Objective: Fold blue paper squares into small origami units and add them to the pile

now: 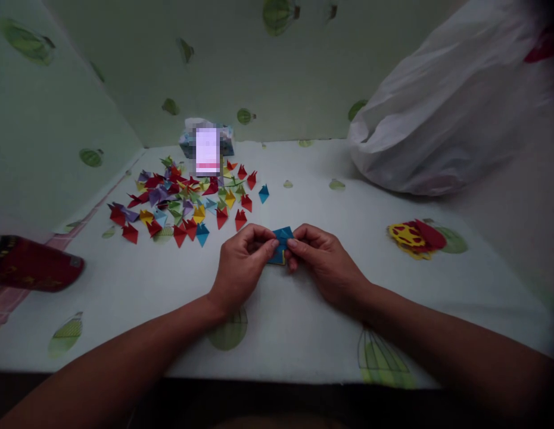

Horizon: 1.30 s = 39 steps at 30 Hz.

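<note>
The blue folded paper (pixel 280 244) sits between the two hands, just above the surface (pixel 304 333) and nearer to the person than the pile of folded paper pieces (pixel 187 199). The left hand (pixel 241 265) pinches its left edge and the right hand (pixel 321 259) pinches its right edge, both closed on it with fingertips nearly meeting. Its long axis appears to run roughly away from the person, and both hands are equally close, one on each side.
</note>
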Available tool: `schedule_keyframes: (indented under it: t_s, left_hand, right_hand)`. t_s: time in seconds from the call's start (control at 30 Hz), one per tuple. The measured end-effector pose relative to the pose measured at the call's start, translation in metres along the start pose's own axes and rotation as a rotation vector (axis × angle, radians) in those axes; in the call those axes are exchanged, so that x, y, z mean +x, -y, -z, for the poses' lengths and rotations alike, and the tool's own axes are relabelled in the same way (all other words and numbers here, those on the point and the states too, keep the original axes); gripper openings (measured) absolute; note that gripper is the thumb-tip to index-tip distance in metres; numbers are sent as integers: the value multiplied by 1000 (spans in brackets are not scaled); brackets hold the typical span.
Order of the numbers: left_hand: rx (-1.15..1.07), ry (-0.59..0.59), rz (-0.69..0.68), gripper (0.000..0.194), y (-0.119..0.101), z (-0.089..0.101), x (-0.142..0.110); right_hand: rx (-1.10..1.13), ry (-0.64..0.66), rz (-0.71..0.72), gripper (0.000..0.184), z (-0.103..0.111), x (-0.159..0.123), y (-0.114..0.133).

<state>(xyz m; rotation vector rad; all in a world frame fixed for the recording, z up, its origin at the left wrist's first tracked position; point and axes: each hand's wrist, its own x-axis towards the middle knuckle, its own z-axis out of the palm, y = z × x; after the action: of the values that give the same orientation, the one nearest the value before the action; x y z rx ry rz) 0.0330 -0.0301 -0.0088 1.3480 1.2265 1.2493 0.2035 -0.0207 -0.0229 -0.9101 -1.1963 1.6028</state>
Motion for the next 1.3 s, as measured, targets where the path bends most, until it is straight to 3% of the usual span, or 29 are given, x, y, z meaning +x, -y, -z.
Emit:
schedule_keyframes:
  t_s: [0.57, 1.1, 1.3]
  left_hand:
    - [-41, -23, 119, 14, -2, -2, 2]
    - [-66, 0, 82, 15, 2, 1, 3]
    - [22, 2, 29, 15, 1, 2, 2]
  right_hand:
    - [55, -32, -63, 23, -5, -1, 0]
    - [7, 16, -64, 25, -1, 0, 0]
    - [-57, 64, -57, 24, 0, 1, -2]
